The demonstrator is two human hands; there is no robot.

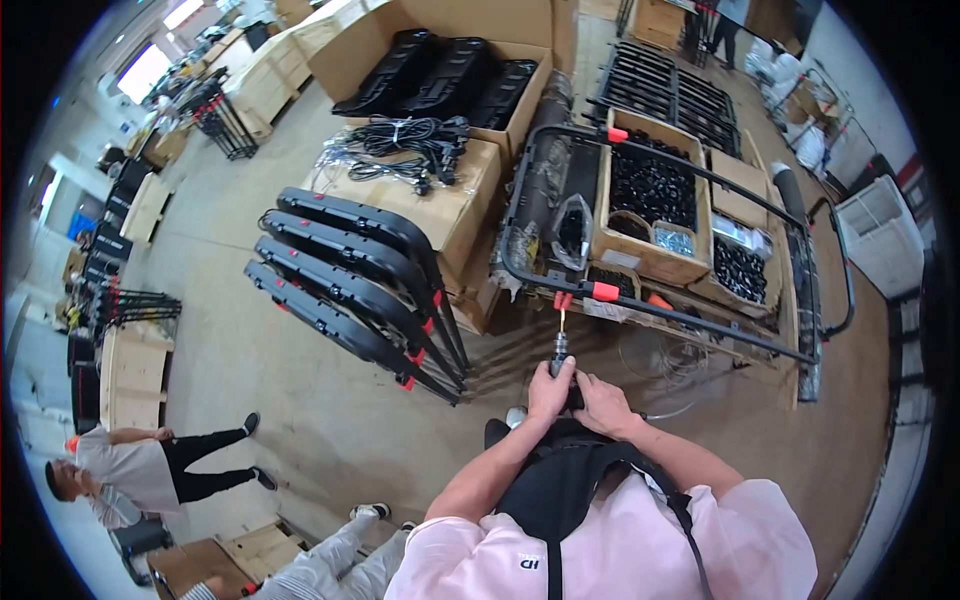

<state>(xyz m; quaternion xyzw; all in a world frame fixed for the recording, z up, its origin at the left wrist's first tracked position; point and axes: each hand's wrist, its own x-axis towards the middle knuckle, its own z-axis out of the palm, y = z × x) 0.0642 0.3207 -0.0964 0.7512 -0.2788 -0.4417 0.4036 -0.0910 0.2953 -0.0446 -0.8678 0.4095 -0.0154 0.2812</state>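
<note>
In front of my body I hold a power driver with a metal chuck and a long gold-coloured bit pointing away from me. My left hand is wrapped round its body. My right hand closes on it from the other side; the grip is mostly hidden. The bit's tip meets or overlaps a small red piece at a black tubular frame; contact is hard to tell. That frame lies across the bench, with a red sleeve on its near bar and another red sleeve farther off.
Wooden box and carton hold black parts, under the frame. Several folded black frames lean at left beside a carton bearing cable bundles. A person stands far left; another person's legs show lower left.
</note>
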